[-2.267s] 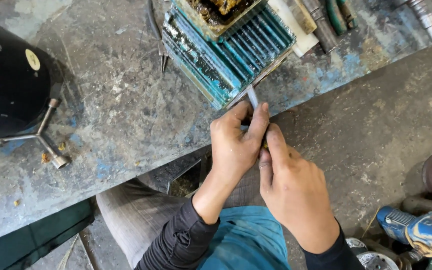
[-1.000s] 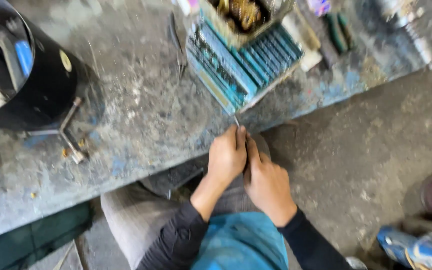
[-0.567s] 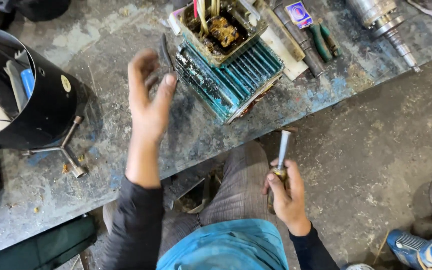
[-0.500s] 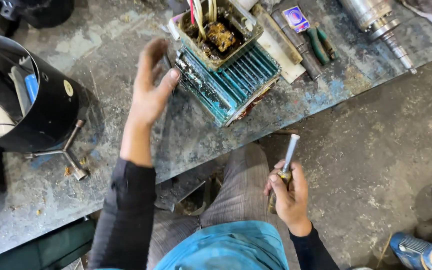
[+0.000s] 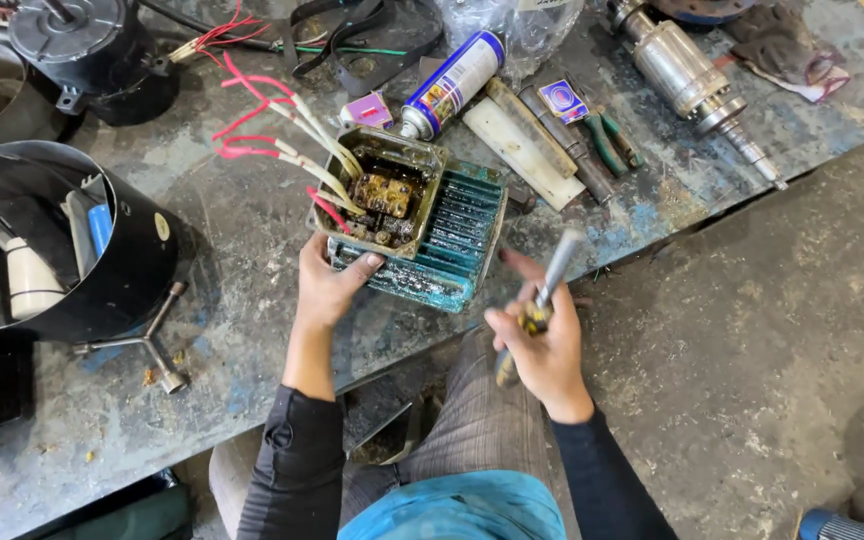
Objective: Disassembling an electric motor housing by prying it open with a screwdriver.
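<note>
A teal finned motor housing [image 5: 452, 245] lies on the worn bench, with an open terminal box [image 5: 380, 190] on top and red and white wires [image 5: 282, 135] sprouting from it. My left hand [image 5: 327, 280] grips the housing's near left corner, thumb on the fins. My right hand [image 5: 542, 345] is closed on a screwdriver [image 5: 544, 300] with a yellow and black handle, its metal shaft pointing up toward the housing's right edge, just off the bench's front edge.
A black bucket [image 5: 142, 270] with tools stands at left, a three-way wrench [image 5: 147, 345] beside it. Behind the housing lie a spray can [image 5: 452, 85], pliers [image 5: 607, 140], a flat bar [image 5: 517, 150], a rotor shaft [image 5: 697, 85] and a black motor [image 5: 87, 45]. Concrete floor at right.
My hands parted from working together at the housing's edge. The left hand swung up, then came down on the housing's corner. The right hand drew back with the screwdriver.
</note>
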